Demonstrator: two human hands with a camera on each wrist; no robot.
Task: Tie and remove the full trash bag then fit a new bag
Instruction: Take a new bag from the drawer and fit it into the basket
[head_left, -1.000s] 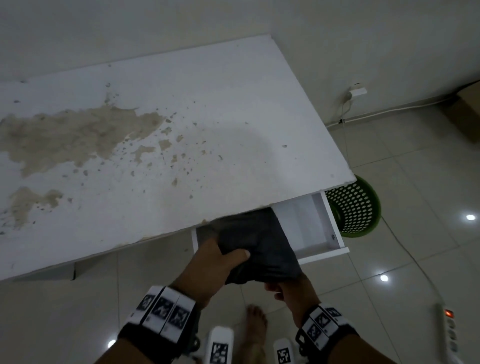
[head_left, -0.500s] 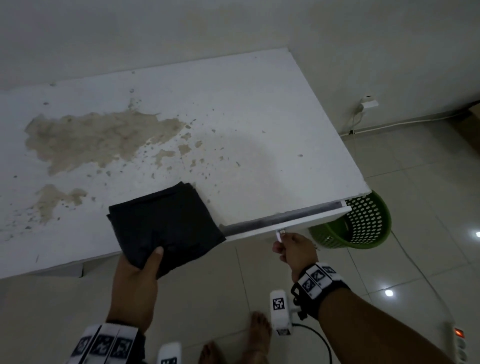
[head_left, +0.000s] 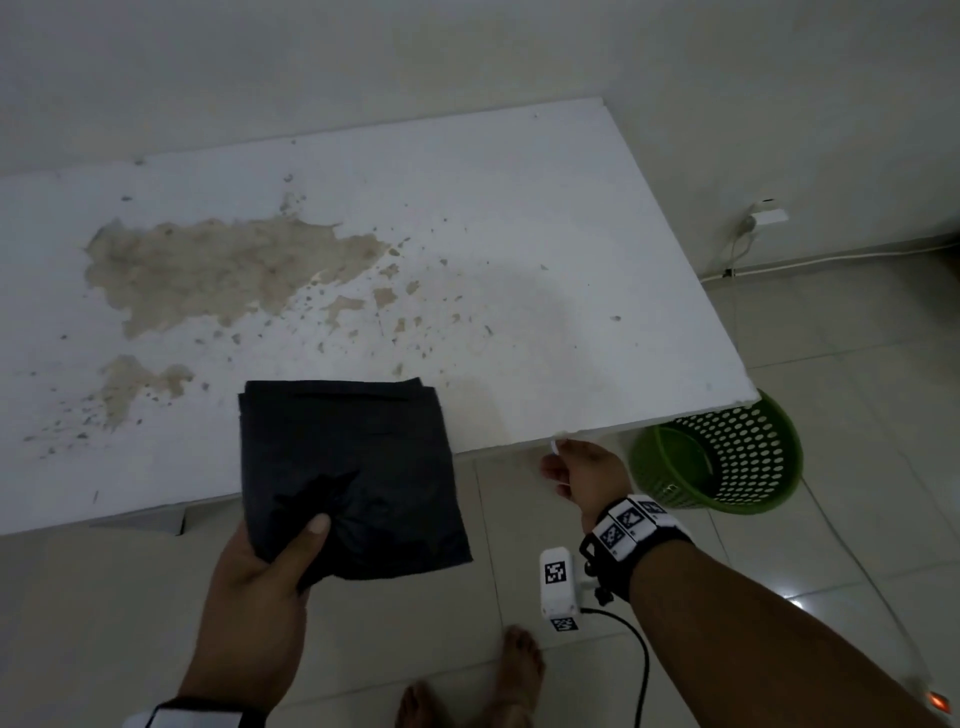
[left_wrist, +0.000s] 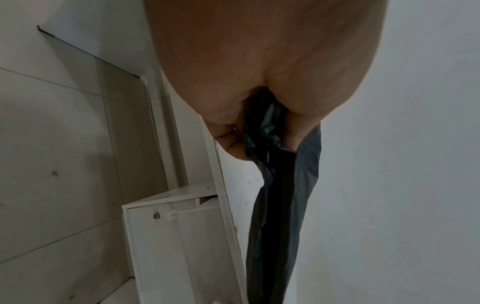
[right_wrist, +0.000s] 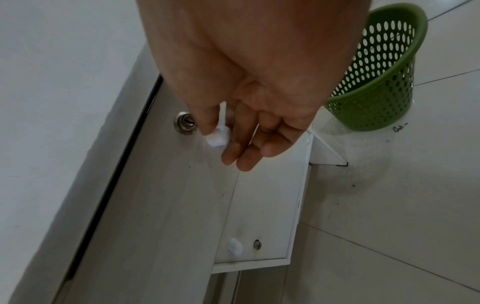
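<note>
1. Head view: the left hand (head_left: 260, 582) is clamped on a folded black bag (head_left: 348, 478), thumb on top; the bag's far end lies over the worktop (head_left: 519, 234) edge, beyond the grip.
2. The right hand (head_left: 582, 470) has loosely curled fingers at a small white knob (right_wrist: 218, 136) on the drawer (right_wrist: 168, 185); right wrist view shows fingertips touching it, nothing clearly pinched.
3. Doing it well, I judge: shake the bag open with both hands, then carry it to the green basket (head_left: 727, 457), right of the grip.
4. Hidden: the basket's inside is partly behind the worktop; no full bag shows.
</note>
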